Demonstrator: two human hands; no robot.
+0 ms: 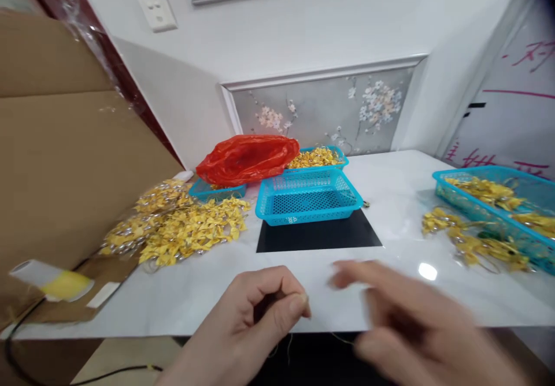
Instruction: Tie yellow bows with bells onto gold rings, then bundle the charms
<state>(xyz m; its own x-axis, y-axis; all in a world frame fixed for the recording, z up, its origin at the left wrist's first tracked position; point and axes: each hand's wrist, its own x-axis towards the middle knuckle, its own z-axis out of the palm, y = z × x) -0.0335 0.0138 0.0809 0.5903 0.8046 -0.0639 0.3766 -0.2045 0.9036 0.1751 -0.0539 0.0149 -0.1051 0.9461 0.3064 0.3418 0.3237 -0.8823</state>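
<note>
While left fingers pinch thin wire, blurred right hand open over white marble table.

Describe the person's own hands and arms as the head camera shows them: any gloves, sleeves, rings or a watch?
Both are bare. The left hand shows no glove, ring or sleeve up to the wrist at the frame's edge. The right hand is blurred; no glove or sleeve shows, but finer details such as rings cannot be told.
</note>
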